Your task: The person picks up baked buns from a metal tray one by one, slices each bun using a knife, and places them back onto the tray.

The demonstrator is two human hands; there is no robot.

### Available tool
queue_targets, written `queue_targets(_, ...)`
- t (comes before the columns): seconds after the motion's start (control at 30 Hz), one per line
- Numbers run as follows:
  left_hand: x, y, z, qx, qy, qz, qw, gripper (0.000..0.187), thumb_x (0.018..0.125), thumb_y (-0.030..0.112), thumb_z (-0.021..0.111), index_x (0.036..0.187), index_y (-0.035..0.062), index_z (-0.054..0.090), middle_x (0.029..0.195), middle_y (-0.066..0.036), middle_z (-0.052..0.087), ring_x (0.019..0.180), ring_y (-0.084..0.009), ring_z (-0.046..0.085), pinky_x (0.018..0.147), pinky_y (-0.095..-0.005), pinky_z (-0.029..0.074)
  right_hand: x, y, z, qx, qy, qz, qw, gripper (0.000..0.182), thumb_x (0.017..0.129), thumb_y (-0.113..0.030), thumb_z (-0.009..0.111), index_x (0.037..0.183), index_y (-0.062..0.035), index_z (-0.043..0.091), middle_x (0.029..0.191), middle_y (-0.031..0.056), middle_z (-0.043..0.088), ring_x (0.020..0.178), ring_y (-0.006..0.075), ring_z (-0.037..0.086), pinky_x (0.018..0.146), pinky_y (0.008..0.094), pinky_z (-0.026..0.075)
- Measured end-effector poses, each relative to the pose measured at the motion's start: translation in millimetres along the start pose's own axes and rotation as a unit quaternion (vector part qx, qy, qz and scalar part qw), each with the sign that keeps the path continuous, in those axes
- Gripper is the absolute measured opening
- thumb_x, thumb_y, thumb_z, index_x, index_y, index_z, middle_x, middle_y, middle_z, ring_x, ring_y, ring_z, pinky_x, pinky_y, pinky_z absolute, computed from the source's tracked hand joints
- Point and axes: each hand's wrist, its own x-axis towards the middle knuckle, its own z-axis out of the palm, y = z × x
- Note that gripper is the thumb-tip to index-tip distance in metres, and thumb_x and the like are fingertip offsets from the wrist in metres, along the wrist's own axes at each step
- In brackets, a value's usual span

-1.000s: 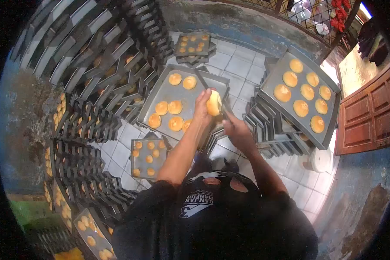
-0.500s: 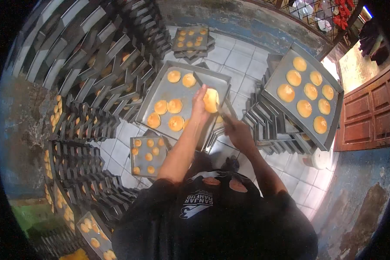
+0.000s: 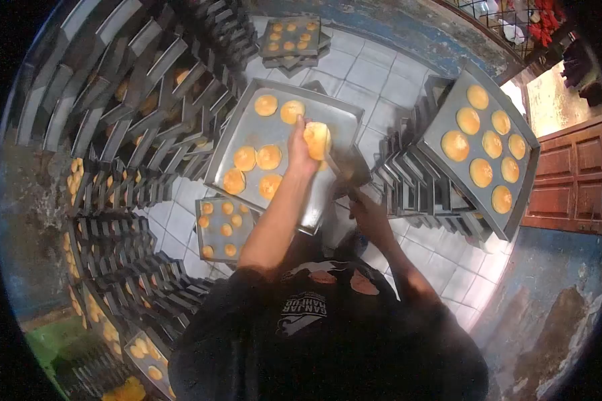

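My left hand grips a golden round bun over a large metal tray. The bun is turned on its side, with a pale edge facing right. My right hand is wrapped round the handle of a knife, whose dark blade is smeared by motion just right of the bun. Several more buns lie on the tray, among them one bun left of my wrist.
To the right, a tray of buns tops a tall stack of trays. Trays stacked crosswise fill the left side. A smaller-looking tray with buns lies low near my left forearm. White floor tiles show between the stacks.
The knife blade, earlier reaching past the bun's far side, is now pulled back to the right and blurred. My right hand has moved slightly down; the bun has shifted a little left.
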Motion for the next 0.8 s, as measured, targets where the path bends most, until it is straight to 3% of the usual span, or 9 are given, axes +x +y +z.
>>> queue_targets(0.13, -13.1, -4.8, 24.9, 0.111, 0.116, -0.042, 0.986, 0.056, 0.104, 0.058, 0.041, 0.116, 0.0073, 0.062, 0.100, -0.009, 0.068, 0.087, -0.0223, 0.068, 0.070, -0.0403, 0.057, 3.3, 0.6, 8.4, 0.038, 0.023, 0.002, 0.999, 0.042, 0.100, -0.012, 0.055, 0.142, -0.0130, 0.055, 0.098, 0.0127, 0.071, 0.078, 0.0182, 0.066, 0.077, 0.0328, 0.053)
queue_targets(0.33, 9.7, -26.7, 1.3, 0.142, 0.060, -0.039, 0.987, 0.065, 0.105, 0.059, 0.036, 0.121, 0.0005, 0.060, 0.107, -0.012, 0.066, 0.094, -0.0230, 0.068, 0.075, -0.0386, 0.058, 70.6, -10.3, 27.4, 0.050, 0.034, -0.049, 0.997, 0.044, 0.100, -0.014, 0.055, 0.144, -0.0108, 0.053, 0.095, 0.0141, 0.069, 0.075, 0.0163, 0.063, 0.074, 0.0315, 0.052)
queue_targets(0.5, 64.8, -15.9, -2.6, 0.122, 0.081, -0.084, 0.986, 0.064, 0.105, 0.058, 0.038, 0.120, 0.0012, 0.061, 0.108, -0.012, 0.065, 0.093, -0.0238, 0.068, 0.078, -0.0375, 0.057, -7.0, 32.8, 24.7, 0.069, 0.049, 0.066, 0.994, 0.039, 0.102, -0.023, 0.055, 0.136, -0.0044, 0.058, 0.076, 0.0053, 0.062, 0.067, 0.0130, 0.057, 0.063, 0.0306, 0.049)
queue_targets(0.57, 94.0, -16.8, -4.9, 0.231, 0.143, -0.015, 0.962, 0.061, 0.104, 0.057, 0.041, 0.118, 0.0018, 0.063, 0.106, -0.011, 0.064, 0.098, -0.0258, 0.067, 0.086, -0.0392, 0.054, -49.9, 34.2, 15.4, 0.091, 0.063, 0.133, 0.985, 0.039, 0.103, -0.025, 0.055, 0.135, -0.0032, 0.059, 0.076, 0.0025, 0.061, 0.065, 0.0111, 0.055, 0.061, 0.0279, 0.047)
queue_targets(0.6, 125.0, -28.3, -39.5, 0.370, 0.092, 0.115, 0.917, 0.054, 0.104, 0.049, 0.046, 0.117, -0.0009, 0.064, 0.108, -0.015, 0.066, 0.104, -0.0301, 0.065, 0.094, -0.0421, 0.050, -69.8, 27.8, 9.8, 0.113, 0.066, 0.187, 0.974, 0.039, 0.103, -0.025, 0.055, 0.135, -0.0027, 0.059, 0.077, 0.0015, 0.060, 0.065, 0.0099, 0.054, 0.060, 0.0265, 0.046)
queue_targets(0.63, 134.4, -22.6, -49.3, 0.367, 0.095, 0.110, 0.919, 0.054, 0.104, 0.049, 0.046, 0.117, -0.0009, 0.064, 0.108, -0.015, 0.066, 0.104, -0.0301, 0.065, 0.094, -0.0421, 0.050, -89.4, 29.1, 10.0, 0.109, 0.065, 0.192, 0.973, 0.039, 0.103, -0.025, 0.055, 0.135, -0.0027, 0.059, 0.077, 0.0015, 0.060, 0.065, 0.0099, 0.054, 0.060, 0.0265, 0.046)
queue_targets(0.7, 153.5, -3.5, -60.9, 0.540, 0.129, 0.387, 0.736, 0.045, 0.100, 0.038, 0.054, 0.117, -0.0031, 0.062, 0.107, -0.021, 0.066, 0.100, -0.0348, 0.063, 0.089, -0.0423, 0.049, -112.2, 32.2, 8.3, 0.066, 0.104, 0.227, 0.966, 0.038, 0.102, -0.020, 0.056, 0.134, -0.0008, 0.059, 0.077, 0.0011, 0.059, 0.065, 0.0088, 0.054, 0.059, 0.0258, 0.046)
queue_targets(0.73, 165.5, 9.6, -68.6, 0.538, 0.129, 0.385, 0.739, 0.045, 0.100, 0.038, 0.054, 0.117, -0.0031, 0.062, 0.107, -0.021, 0.066, 0.100, -0.0348, 0.063, 0.089, -0.0423, 0.049, -115.4, 32.5, 9.1, 0.063, 0.105, 0.229, 0.966, 0.038, 0.102, -0.020, 0.056, 0.134, -0.0008, 0.059, 0.077, 0.0011, 0.059, 0.065, 0.0088, 0.054, 0.059, 0.0258, 0.046)
queue_targets(0.8, 184.3, 35.7, -89.4, 0.722, 0.136, 0.360, 0.575, 0.046, 0.096, 0.037, 0.058, 0.118, -0.0023, 0.063, 0.112, -0.025, 0.065, 0.104, -0.0392, 0.063, 0.093, -0.0462, 0.049, -121.4, 27.4, 17.8, 0.088, 0.140, 0.259, 0.952, 0.038, 0.101, -0.018, 0.056, 0.135, -0.0004, 0.060, 0.077, 0.0004, 0.060, 0.066, 0.0079, 0.056, 0.058, 0.0249, 0.046)
